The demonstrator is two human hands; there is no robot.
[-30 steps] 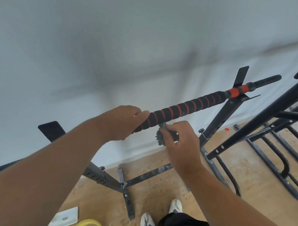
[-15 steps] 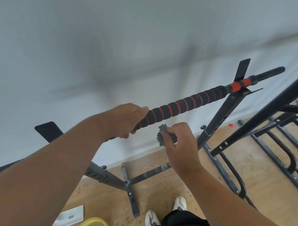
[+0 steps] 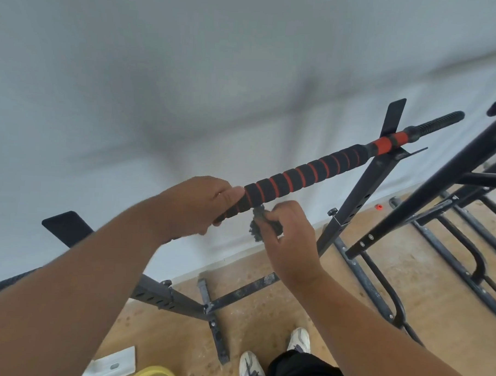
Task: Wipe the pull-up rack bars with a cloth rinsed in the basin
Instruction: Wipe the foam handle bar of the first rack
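Note:
The pull-up rack's top bar [image 3: 307, 173] runs from centre up to the right, wrapped in black foam with red rings. My left hand [image 3: 196, 207] grips the bar's foam at its lower left part. My right hand [image 3: 287, 235] sits just below the bar, pinching a small dark grey cloth [image 3: 257, 231] that touches the underside of the foam. A black upright post [image 3: 354, 204] carries the bar's right end. The yellow basin [image 3: 154, 375] shows only its rim at the bottom edge.
A second black rack frame [image 3: 428, 195] stands at the right with curved floor bars [image 3: 465, 262]. The rack's base crossbars [image 3: 213, 305] lie on the tan floor near my white shoes [image 3: 250, 367]. A white plate [image 3: 111, 365] lies beside the basin. A pale wall is behind.
My right hand with the cloth dipped slightly away from the bar, then rose back against its underside. The left hand kept its grip. The view shifted a little.

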